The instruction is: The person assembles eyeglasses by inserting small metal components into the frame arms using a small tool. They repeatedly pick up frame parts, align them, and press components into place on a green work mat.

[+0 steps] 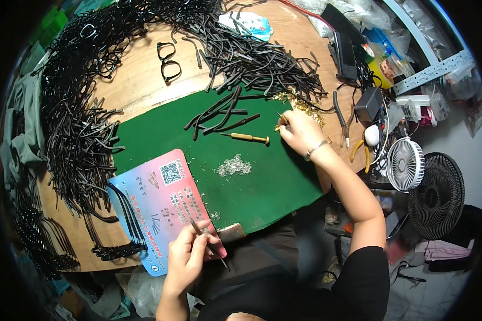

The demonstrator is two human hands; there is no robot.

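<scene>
Head view: two bare hands work well apart over a wooden table (139,80) partly covered by a green mat (284,176). The left hand (188,252), above the lower right corner of a pink-and-blue printed sheet (160,160), pinches a slim dark rod (216,252) between thumb and fingers, the rod slanting down to the right and its lower end tapering. The right hand (300,131), a band (315,150) round its wrist, is at the mat's far right corner beside a scatter of gold-coloured pieces (301,105). Its fingers are closed on a thin gold-coloured piece (279,115), too small here for me to say what kind.

Between the hands, on the mat, lie a heap of tiny silvery bits (234,166) and, farther up, a gold-coloured screwdriver (249,138). Several loose black strips (233,112) cross one another just beyond it. More such strips are massed along the table's left side (80,144) and upper right (262,67). A black eyeglass frame (166,62) lies on bare wood. Pliers (345,128) and a yellow-handled tool (367,159) are to the right, near a white fan (405,165).
</scene>
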